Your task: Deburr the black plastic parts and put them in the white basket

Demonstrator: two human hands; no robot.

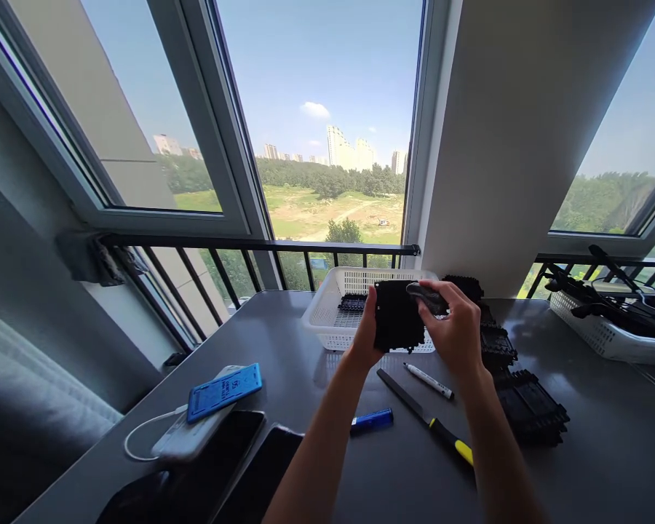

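A flat black plastic part (397,317) with a toothed lower edge is held up over the front of a white basket (327,339). My left hand (366,336) grips its left edge, fingers closed round it. At the part's upper right corner, my right hand (454,320) pinches a dark grey cloth-like piece (429,297), which touches the part's face. Another black part (352,303) lies inside the basket. Stacks of similar black parts (532,407) stand to the right of my right forearm.
On the grey table (284,327) lie a file with a yellow-black handle (442,433), a white marker (429,380) and a blue tube (372,421). Phones and a blue case (225,393) are at left. A second white basket (605,331) holds black items at right.
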